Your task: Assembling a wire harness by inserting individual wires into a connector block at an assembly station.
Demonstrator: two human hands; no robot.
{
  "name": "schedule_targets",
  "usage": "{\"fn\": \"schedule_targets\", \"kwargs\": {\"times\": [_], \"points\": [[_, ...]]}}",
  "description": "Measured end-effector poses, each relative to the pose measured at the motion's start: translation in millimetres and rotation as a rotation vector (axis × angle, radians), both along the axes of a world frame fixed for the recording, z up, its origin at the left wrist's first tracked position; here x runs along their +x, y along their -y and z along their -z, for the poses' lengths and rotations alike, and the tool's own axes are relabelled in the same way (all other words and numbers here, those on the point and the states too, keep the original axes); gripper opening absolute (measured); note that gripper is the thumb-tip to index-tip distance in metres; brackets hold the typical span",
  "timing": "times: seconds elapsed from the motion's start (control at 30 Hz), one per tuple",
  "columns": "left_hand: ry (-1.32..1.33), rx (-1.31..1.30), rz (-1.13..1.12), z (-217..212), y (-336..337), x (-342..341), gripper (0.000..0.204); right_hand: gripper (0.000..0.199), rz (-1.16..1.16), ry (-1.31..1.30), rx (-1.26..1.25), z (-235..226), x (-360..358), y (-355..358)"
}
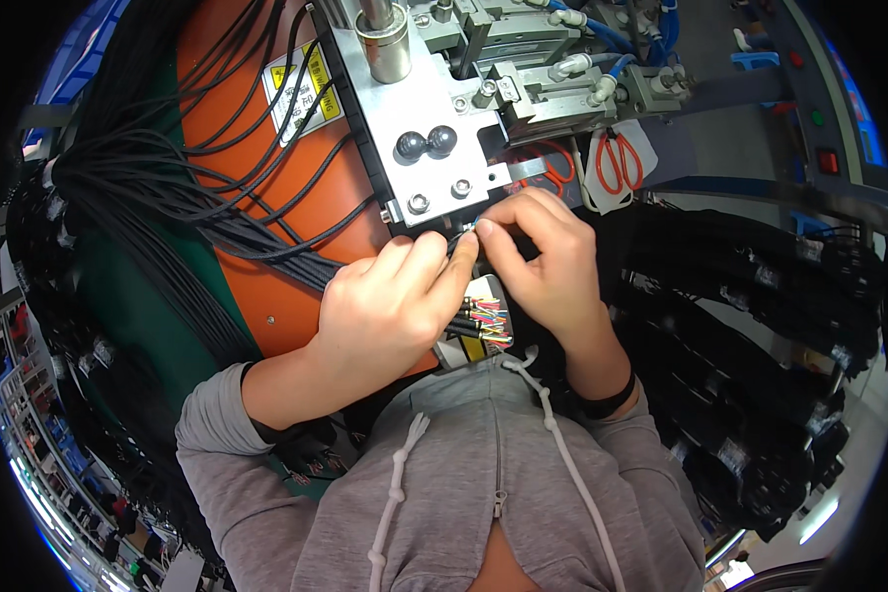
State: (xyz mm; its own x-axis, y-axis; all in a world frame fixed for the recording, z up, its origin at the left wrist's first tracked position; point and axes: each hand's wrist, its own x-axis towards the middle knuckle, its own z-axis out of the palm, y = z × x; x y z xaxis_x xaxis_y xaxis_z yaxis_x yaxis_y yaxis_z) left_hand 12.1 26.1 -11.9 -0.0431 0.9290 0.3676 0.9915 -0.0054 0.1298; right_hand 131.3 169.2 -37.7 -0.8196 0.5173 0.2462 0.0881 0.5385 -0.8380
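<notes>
Two hands on one cable end, right under the grey metal press plate with two black ball knobs point(429, 148). My left hand point(390, 316) is pinched, thumb and forefinger closed on the thin black cable end point(461, 240), just below the plate's lower edge. My right hand point(548, 261) is curled, fingertips point(485, 230) meeting the left ones on that same end; what exactly sits between the pads is too small to tell.

Below the plate, between my wrists, a bunch of black cable ends with stripped coloured wires point(483, 324) lies fanned out. Left of the plate, a thick bundle of black cables point(158, 178) drapes over the orange machine cover point(257, 197). Right of the plate, red-handled scissors point(617, 163) hang.

Step, as I read it: presenting one end to the tooling at the plate's lower edge. Next move calls for a steady pinch and square alignment, fingertips kept clear of the press.
</notes>
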Motion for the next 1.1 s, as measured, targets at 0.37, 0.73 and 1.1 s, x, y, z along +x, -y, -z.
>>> {"fn": "schedule_targets", "kwargs": {"times": [0.37,0.73,1.1], "points": [[0.001,-0.06,-0.032,-1,0,-1,0.032,0.008,0.086,-0.102,-0.074,28,-5,7],[-0.002,-0.013,-0.043,0,-4,1,0.025,0.007,0.076,-0.072,-0.92,39,-2,9],[0.01,-0.027,-0.065,-1,-3,0,0.026,0.005,0.065,-0.016,-0.382,26,-2,5]]}}
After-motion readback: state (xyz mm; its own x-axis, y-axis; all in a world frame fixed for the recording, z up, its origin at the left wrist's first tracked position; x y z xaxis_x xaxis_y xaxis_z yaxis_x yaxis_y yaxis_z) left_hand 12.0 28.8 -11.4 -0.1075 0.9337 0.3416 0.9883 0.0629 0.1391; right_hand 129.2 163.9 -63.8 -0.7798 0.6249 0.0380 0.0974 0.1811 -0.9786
